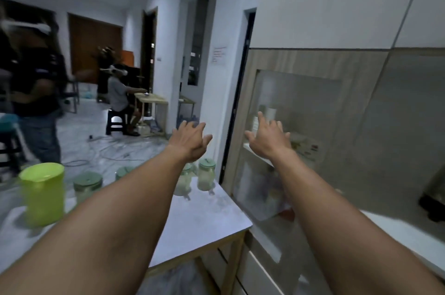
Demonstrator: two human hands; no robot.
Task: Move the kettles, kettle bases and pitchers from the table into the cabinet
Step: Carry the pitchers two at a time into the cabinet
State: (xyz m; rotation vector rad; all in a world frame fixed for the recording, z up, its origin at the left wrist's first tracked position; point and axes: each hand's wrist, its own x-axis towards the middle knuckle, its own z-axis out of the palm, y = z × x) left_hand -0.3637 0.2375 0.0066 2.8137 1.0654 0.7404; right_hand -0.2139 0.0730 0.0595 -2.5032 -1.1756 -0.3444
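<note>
A lime-green pitcher [42, 192] stands at the left of the white table [207, 217]. Several clear jars with pale green lids, one of them [206, 174], stand along the table's far edge. The cabinet [301, 92] with a glass-panelled door is at the right. My left hand [190, 138] reaches forward above the jars, fingers spread, holding nothing. My right hand [269, 137] is stretched out in front of the cabinet's glass door, fingers apart, empty. Whether it touches the glass is unclear. A dark appliance [433, 198] sits at the far right edge, mostly cut off.
A white counter [404, 234] runs below the cabinet at the right. A standing person [36, 92] is at the far left and a seated person [118, 97] at a small table further back. Cables lie on the marble floor [108, 147].
</note>
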